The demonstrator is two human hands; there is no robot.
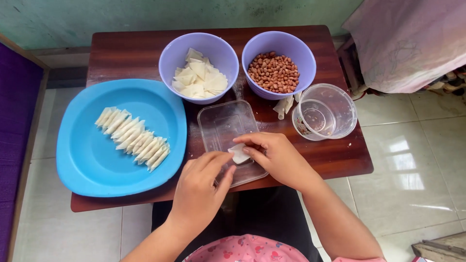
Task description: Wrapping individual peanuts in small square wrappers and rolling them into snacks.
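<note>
I'm pinching a thin white wrapper (239, 154) w/ right hand (277, 159) fingers; left hand (199, 187) fingertips closing just beside it over the clear tray (218, 123). Squeezing too hard could tear it.

Blue plate (82, 160) of folded wrappers (133, 138), peanut bowl (278, 48), clear cup (324, 111).

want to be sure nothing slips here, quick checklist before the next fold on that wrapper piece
1. Wrapper piece pinched by right hand: ok.
2. Left hand fingertips at the piece: ok.
3. Clear tray flat under the work: ok.
4. Bowl of wrappers stocked: ok.
5. Bowl of peanuts stocked: ok.
6. Filling inside the piece: cannot tell.
</note>
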